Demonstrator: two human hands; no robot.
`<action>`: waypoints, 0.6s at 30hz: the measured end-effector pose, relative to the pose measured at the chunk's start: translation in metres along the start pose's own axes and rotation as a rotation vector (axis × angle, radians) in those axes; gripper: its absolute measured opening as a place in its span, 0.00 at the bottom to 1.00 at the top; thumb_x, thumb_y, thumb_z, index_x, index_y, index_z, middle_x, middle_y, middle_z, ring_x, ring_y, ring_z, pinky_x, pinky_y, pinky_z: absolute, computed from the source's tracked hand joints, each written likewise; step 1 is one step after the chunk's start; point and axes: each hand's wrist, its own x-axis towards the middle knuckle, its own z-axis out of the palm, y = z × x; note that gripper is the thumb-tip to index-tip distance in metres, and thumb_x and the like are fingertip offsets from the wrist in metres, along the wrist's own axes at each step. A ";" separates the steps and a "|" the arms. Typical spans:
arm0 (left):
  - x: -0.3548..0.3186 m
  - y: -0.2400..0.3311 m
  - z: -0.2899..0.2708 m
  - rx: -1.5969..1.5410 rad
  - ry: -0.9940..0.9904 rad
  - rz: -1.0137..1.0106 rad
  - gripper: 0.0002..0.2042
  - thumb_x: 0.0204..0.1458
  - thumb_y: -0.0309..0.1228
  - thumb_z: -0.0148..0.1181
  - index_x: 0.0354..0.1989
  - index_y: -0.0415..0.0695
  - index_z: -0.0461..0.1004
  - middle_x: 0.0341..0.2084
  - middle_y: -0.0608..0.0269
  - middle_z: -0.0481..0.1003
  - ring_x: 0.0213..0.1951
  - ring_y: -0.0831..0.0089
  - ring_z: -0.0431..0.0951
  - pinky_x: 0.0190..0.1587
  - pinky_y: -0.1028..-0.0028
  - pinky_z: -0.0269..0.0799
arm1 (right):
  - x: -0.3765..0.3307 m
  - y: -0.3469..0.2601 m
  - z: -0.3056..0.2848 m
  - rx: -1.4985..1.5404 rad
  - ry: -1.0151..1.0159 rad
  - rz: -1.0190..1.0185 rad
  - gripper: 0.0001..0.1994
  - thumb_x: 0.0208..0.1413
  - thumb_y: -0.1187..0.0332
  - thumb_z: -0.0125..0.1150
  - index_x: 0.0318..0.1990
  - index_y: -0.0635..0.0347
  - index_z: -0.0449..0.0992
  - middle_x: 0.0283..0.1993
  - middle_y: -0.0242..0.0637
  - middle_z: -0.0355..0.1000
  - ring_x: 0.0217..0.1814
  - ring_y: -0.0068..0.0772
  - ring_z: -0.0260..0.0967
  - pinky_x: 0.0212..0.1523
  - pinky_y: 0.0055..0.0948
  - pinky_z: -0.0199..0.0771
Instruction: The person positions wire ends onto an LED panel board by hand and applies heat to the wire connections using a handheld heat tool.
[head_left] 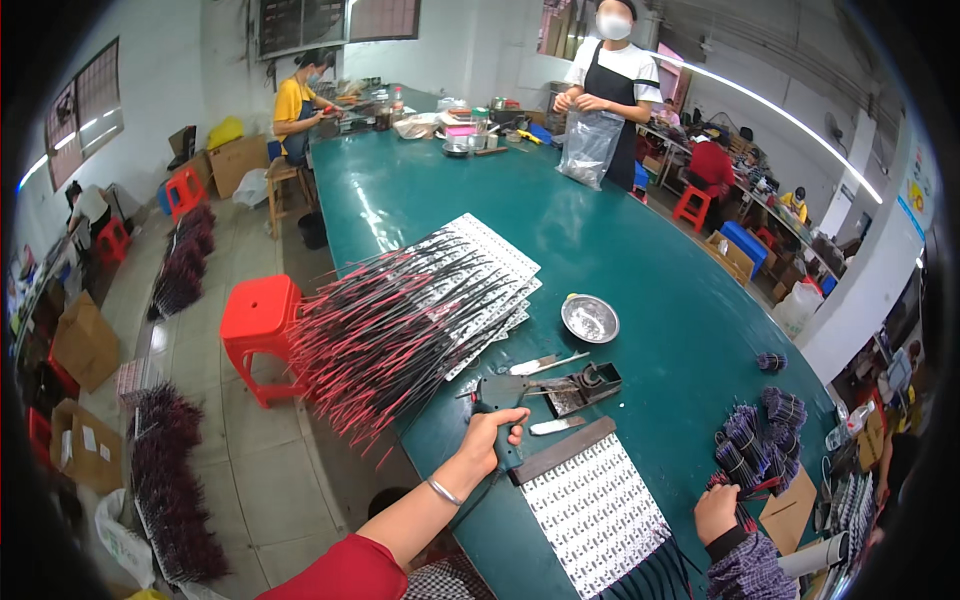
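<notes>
My left hand (496, 440) is wrapped round the grip of a dark soldering gun (499, 393), whose tip points left. Below it lies a white sheet of small circuit boards (590, 510), its top edge under a dark bar (565, 450). Black wires (655, 570) run off the sheet's lower right corner. At the right, my right hand (717, 513) is closed on thin red and black wires (745, 514), beside bundles of dark purple wires (745, 445). Its fingertips are partly hidden.
A stack of white board sheets (480, 260) with red and black wires overhangs the left edge. Near the soldering gun are a metal bowl (590, 318), a soldering stand (585, 390) and a knife (556, 426). A red stool (262, 315) stands left; a person (615, 85) holds a plastic bag opposite.
</notes>
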 end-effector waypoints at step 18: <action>0.004 -0.003 -0.005 -0.055 0.000 -0.006 0.11 0.51 0.20 0.61 0.40 0.25 0.73 0.32 0.52 0.74 0.23 0.75 0.69 0.23 0.79 0.64 | -0.012 0.004 -0.019 0.091 -0.158 -0.144 0.12 0.56 0.65 0.54 0.42 0.55 0.82 0.38 0.34 0.77 0.43 0.40 0.73 0.42 0.52 0.66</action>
